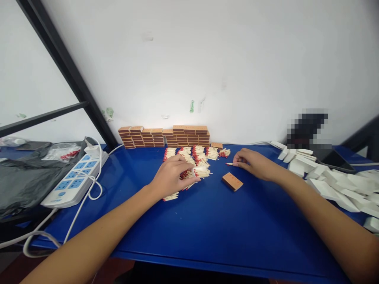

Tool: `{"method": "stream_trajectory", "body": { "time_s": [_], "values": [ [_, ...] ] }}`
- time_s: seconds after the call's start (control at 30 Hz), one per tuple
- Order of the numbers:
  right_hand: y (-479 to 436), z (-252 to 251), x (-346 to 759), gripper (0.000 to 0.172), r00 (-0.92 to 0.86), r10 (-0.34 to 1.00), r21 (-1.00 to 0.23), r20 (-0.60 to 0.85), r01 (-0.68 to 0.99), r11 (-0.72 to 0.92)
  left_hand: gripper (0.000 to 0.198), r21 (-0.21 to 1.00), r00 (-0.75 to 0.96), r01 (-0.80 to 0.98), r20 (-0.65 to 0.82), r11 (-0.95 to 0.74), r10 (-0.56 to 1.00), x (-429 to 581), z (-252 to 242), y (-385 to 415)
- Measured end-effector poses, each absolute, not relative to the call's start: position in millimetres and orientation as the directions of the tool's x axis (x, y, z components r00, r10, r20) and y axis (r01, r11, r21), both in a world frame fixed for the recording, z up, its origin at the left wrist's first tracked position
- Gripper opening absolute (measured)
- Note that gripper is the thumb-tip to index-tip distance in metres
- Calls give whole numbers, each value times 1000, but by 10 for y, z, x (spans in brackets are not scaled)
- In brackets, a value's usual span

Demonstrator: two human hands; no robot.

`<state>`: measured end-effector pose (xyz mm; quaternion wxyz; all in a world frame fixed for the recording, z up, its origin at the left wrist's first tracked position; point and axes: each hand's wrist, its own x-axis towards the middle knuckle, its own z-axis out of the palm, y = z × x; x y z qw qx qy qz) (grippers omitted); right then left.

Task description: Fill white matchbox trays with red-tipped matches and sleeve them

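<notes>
My left hand [170, 175] is closed, thumb and fingers around a small white matchbox tray [194, 171] with matches in or against it; the fingers hide part of it. Around that hand lie several bunches of red-tipped matches [199, 154], the nearest a small bunch [171, 196] beside the wrist. To the right, my right hand [245, 159] pinches a single match [229, 164] by its plain end, its red head pointing left. Between the hands, a closed orange matchbox [232, 181] lies flat on the blue table [207, 228].
Stacked matchboxes [186, 138] line the table's back edge against the wall. Many white trays [334, 181] are heaped at the right. On the left are a white power strip [77, 177] with looping cables and a dark plastic bag [32, 173]. A pixelated patch covers something at the back right.
</notes>
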<state>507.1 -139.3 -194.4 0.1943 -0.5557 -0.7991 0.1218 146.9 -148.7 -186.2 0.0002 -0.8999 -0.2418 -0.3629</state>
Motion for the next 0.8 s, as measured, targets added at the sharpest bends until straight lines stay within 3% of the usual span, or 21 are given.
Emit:
{"method": "stream_trajectory", "body": {
  "time_s": [0.2, 0.47, 0.8],
  "values": [
    [-1386, -1994, 5074, 31, -321, 932, -376, 170, 853, 363, 36, 168, 622, 430, 657, -887, 426, 1470, -1849, -1499],
    [-1684, -1787, 4520, 26, -342, 875, -482, 342, 735, 476, 39, 176, 622, 428, 654, -887, 430, 1472, -1858, -1488],
    [-2004, -1860, 4002, 10, -452, 772, -403, 447, 668, 625, 41, 166, 632, 387, 669, -907, 392, 1559, -1823, -1599]
  ]
}}
